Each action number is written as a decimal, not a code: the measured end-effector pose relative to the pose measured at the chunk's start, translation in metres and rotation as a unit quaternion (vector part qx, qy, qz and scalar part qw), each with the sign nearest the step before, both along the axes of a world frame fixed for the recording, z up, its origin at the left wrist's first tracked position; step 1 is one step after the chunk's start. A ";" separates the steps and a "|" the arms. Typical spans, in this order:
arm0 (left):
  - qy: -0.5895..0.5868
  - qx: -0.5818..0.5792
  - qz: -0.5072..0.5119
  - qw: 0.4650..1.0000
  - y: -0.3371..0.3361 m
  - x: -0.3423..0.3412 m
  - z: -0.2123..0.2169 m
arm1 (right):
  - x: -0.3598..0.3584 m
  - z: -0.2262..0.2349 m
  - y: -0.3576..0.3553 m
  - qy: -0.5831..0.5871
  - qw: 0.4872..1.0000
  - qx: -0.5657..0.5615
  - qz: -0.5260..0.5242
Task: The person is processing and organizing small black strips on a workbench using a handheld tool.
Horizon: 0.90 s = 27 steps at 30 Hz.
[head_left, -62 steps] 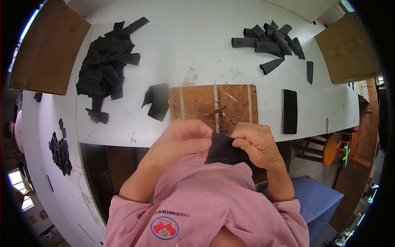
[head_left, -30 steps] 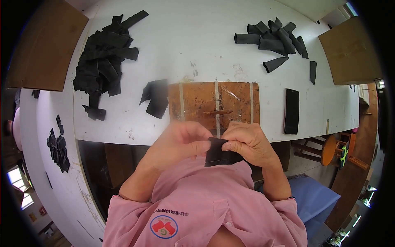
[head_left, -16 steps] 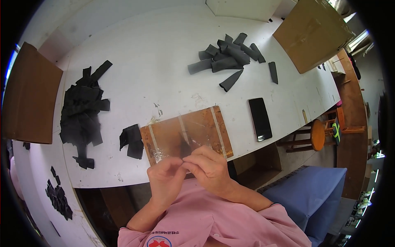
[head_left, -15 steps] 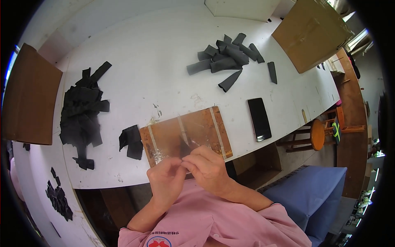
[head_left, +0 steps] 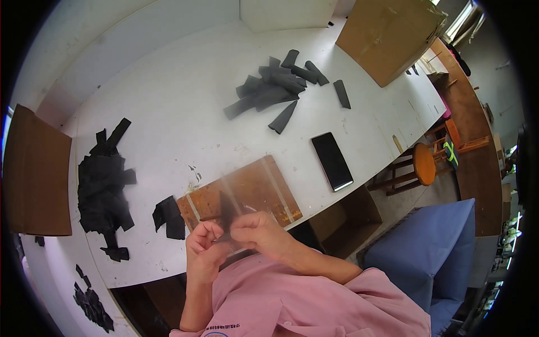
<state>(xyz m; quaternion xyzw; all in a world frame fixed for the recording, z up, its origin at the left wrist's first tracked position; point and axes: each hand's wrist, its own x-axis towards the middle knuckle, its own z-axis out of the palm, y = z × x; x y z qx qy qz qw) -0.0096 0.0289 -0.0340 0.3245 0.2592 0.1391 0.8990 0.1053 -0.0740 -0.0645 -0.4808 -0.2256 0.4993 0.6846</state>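
A small dark fabric piece (head_left: 226,209), blurred, stands up between my two hands above the near part of a brown wooden board (head_left: 255,188). My left hand (head_left: 204,247) has its fingers curled in at the left side of the piece. On the other side, my right hand (head_left: 259,233) pinches it between thumb and fingers. The fingertips partly hide its lower end. Pale strips of tape run across the board. Just left of the board lie a few flat black fabric pieces (head_left: 169,218).
A large heap of black fabric pieces (head_left: 104,191) lies at the left. Rolled dark grey pieces (head_left: 275,84) are piled at the far middle. A phone (head_left: 332,162) lies right of the board. Cardboard boxes stand at left (head_left: 39,171) and far right (head_left: 387,39); a stool (head_left: 424,164) is beyond the edge.
My hands have come slightly apart, and more of the dark piece shows between them. The view has turned and shifted, so the table things sit further left in the picture.
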 end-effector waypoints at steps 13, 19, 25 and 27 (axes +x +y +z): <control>-0.134 -0.072 -0.071 0.986 -0.012 -0.003 0.013 | 0.003 0.006 0.000 0.126 0.989 0.043 0.068; 0.113 0.381 0.109 0.911 -0.035 0.001 0.015 | 0.009 0.031 -0.001 -0.165 0.984 0.065 -0.032; 0.012 0.403 0.193 0.895 -0.023 0.012 0.040 | 0.014 0.071 0.010 -0.325 0.942 0.075 -0.035; -0.087 0.196 0.176 0.961 -0.013 0.012 0.047 | 0.022 0.084 0.019 -0.350 0.933 0.079 -0.014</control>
